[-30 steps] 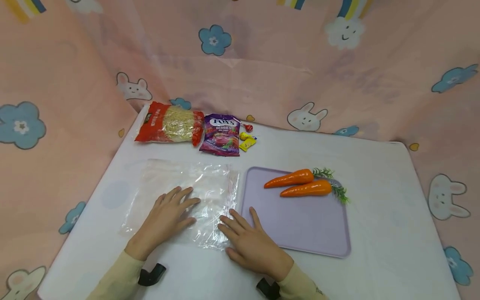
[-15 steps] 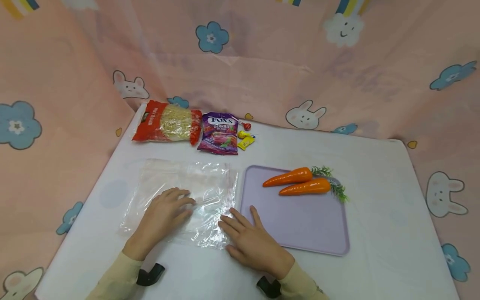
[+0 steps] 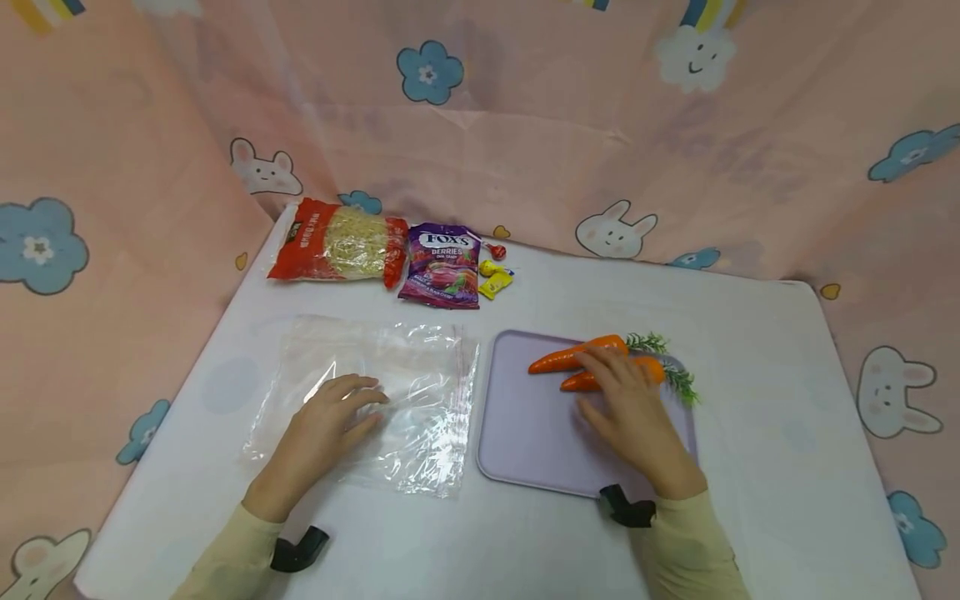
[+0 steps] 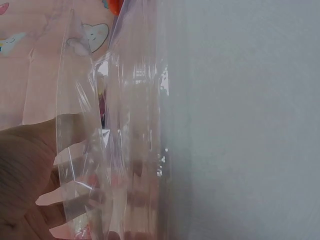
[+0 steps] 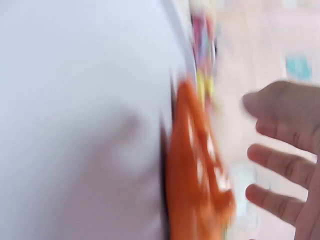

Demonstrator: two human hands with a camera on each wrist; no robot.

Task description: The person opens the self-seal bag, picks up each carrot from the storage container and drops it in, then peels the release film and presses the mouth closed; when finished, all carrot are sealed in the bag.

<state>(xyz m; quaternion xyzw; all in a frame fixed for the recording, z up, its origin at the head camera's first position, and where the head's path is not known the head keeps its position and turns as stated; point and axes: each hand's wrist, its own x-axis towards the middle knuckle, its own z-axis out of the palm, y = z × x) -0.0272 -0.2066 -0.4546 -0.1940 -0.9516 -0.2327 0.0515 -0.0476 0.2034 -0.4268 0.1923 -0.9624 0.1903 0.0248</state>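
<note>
A clear plastic zip bag (image 3: pixel 420 354) lies flat on the left half of the table. My left hand (image 3: pixel 322 425) is over its left part with the fingers loosely bent; in the left wrist view a raised fold of the bag (image 4: pixel 135 100) stands in front of the fingers, which do not pinch it. On a pale purple tray (image 3: pixel 517 454) lie two orange carrots with green tops, the rear carrot (image 3: pixel 551 361) and the front carrot (image 3: pixel 576 382). My right hand (image 3: pixel 637 417) hovers above them, fingers spread and apart from them in the right wrist view, partly hiding both.
Along the back stand a red noodle pack (image 3: pixel 303 246), a purple candy bag (image 3: pixel 444 271), yellow wrapped candies (image 3: pixel 495 284) and a red lollipop (image 3: pixel 497 251). A patterned pink curtain (image 3: pixel 487 167) rises behind the white table (image 3: pixel 757 400).
My right hand has moved from the bag's right edge, rightward and away from me, to above the carrots. The left hand has drawn back slightly, its fingers bending a little more.
</note>
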